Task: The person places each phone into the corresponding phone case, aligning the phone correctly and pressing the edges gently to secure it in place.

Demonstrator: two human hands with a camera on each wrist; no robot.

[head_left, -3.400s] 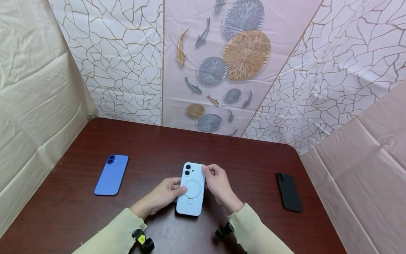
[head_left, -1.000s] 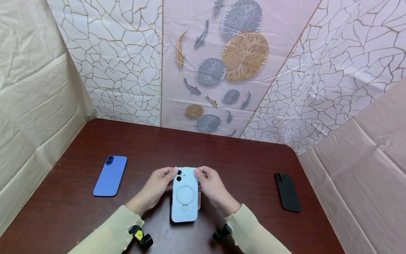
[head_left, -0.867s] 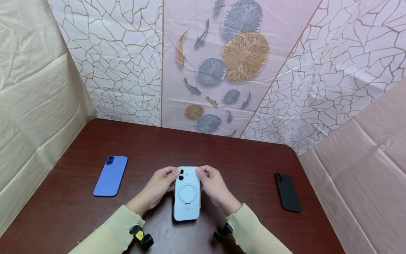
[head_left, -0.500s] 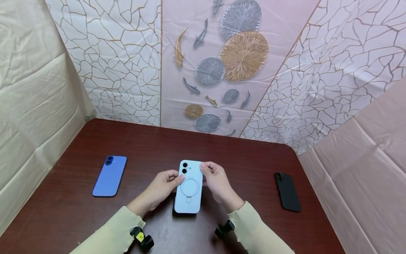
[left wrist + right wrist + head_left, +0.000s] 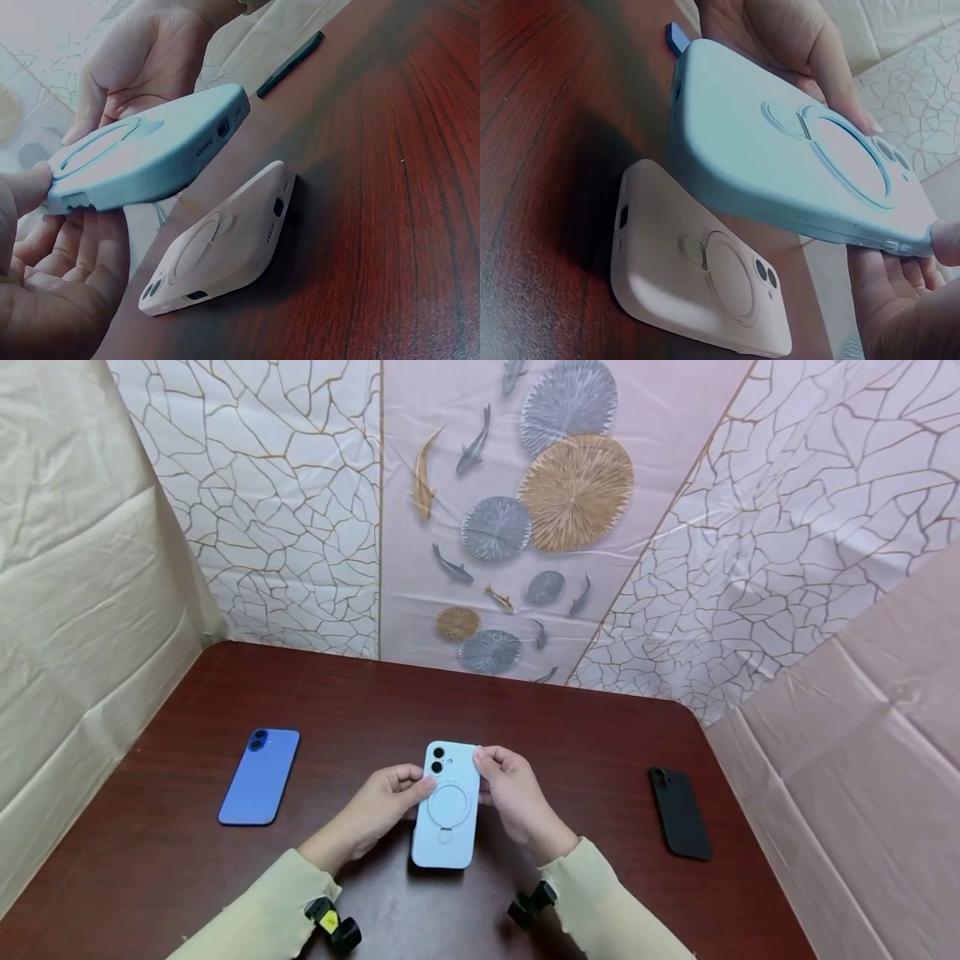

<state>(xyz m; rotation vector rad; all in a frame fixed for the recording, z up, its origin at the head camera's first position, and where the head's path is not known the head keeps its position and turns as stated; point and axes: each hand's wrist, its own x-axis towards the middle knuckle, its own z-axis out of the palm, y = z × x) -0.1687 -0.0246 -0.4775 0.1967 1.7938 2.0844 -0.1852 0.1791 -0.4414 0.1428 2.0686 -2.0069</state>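
Both hands hold a light blue phone case (image 5: 453,808) with a ring on its back, raised over the table. My left hand (image 5: 382,806) pinches its left edge, thumb on the back and fingers underneath. At the top right corner, my right hand (image 5: 517,793) grips it with the thumb on top. Directly below, a pink phone case (image 5: 705,270) with a similar ring lies on the table; the blue one hides it in the head view. Whether a phone sits inside either case, I cannot tell.
On the dark red wooden table (image 5: 570,735), a blue phone (image 5: 260,777) lies to the left. A black phone or case (image 5: 682,814) lies near the right edge. Patterned cloth (image 5: 300,510) hangs behind the table.
From one second ago, the light blue case has moved slightly away and to the right. My left hand has shifted from its top left corner down to the left edge.
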